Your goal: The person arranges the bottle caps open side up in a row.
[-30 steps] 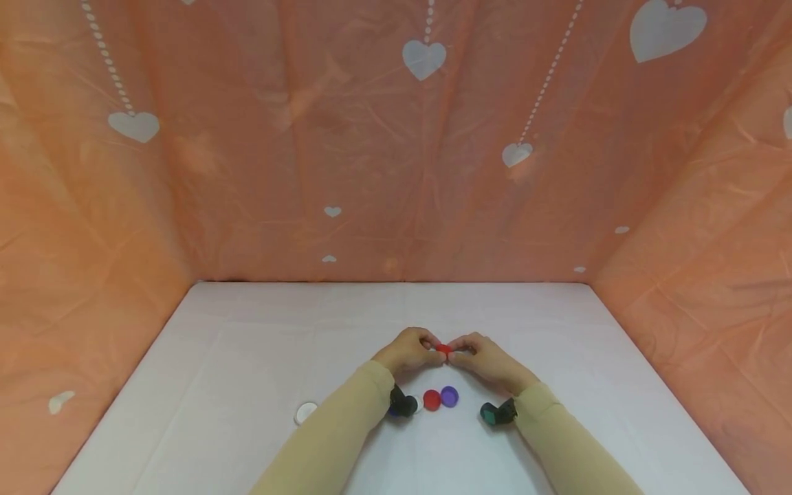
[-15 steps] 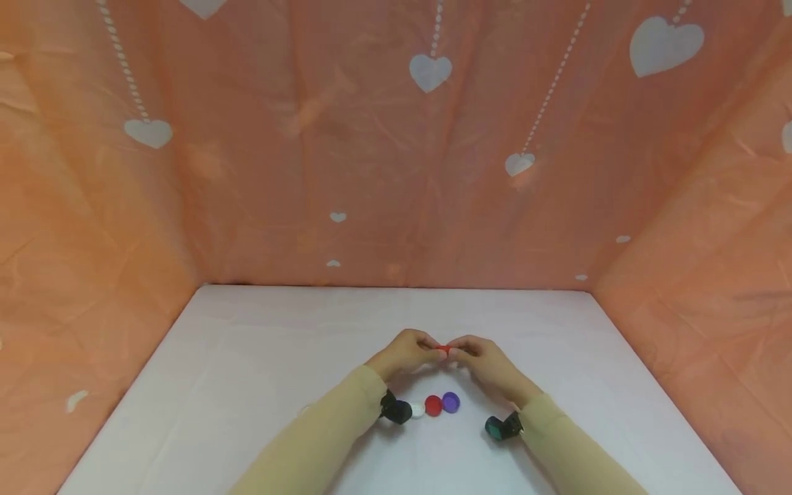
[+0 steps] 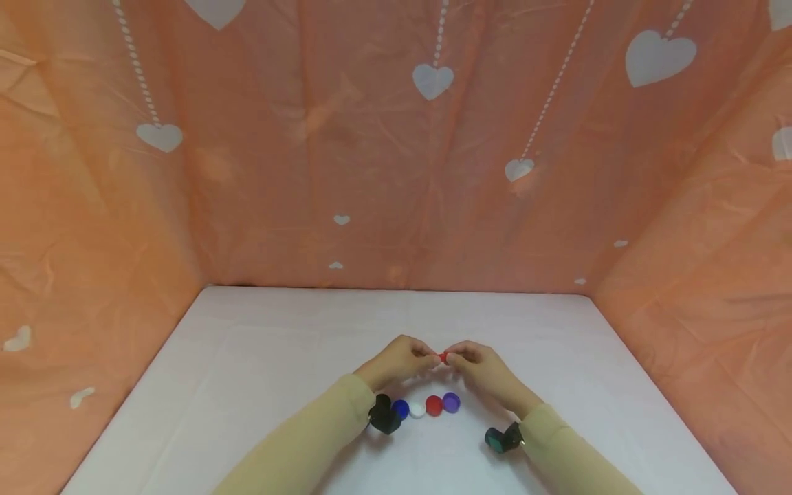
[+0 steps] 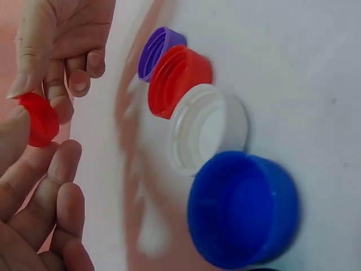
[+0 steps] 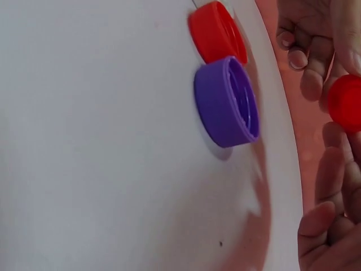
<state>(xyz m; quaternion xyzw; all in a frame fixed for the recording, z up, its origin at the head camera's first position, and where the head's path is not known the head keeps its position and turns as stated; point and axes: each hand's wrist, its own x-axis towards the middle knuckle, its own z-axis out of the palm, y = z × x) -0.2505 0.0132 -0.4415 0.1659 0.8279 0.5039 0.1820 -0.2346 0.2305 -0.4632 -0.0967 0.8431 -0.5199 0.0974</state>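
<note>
Between my two hands is a small red bottle cap (image 3: 443,357), raised off the table. My left hand (image 3: 399,361) pinches its left side between thumb and fingers. On the other side my right hand (image 3: 485,371) pinches it too. In the left wrist view the held red cap (image 4: 39,119) is partly covered by both thumbs. Nearer my body lies a row of caps: blue (image 3: 401,410), white (image 3: 417,410), red (image 3: 434,405) and purple (image 3: 452,402). The left wrist view shows their hollow sides, with the blue cap (image 4: 242,209) closest to that camera.
A white-covered table (image 3: 278,344) bears everything. Orange cloth with white hearts (image 3: 371,172) hangs behind it and along both sides. Black wrist cameras (image 3: 385,416) sit on both forearms, close above the table; the left one stands beside the blue cap.
My left forearm has shifted left, uncovering the blue cap. A white disc seen at the left earlier is now hidden by the sleeve. Both hands keep the red cap; the head view has shifted slightly.
</note>
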